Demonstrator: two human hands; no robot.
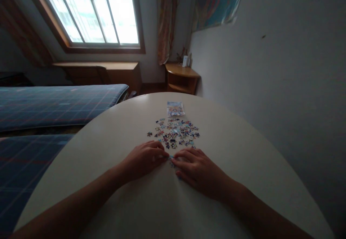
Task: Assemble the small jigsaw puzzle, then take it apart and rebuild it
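Note:
Several small jigsaw pieces (177, 131) lie scattered on a round white table (113, 138). Beyond them lies a small picture card (175, 108). My left hand (144, 159) and my right hand (196, 168) rest on the table just in front of the pile. Their fingertips meet over a few blue pieces (171, 157). The fingers of both hands are curled and pressed down on those pieces. A blue piece shows under my right hand's lower edge.
A wall runs close along the table's right side. Two beds with blue checked covers (54, 102) stand to the left. A wooden corner shelf (181, 75) and a window (92, 12) are at the back.

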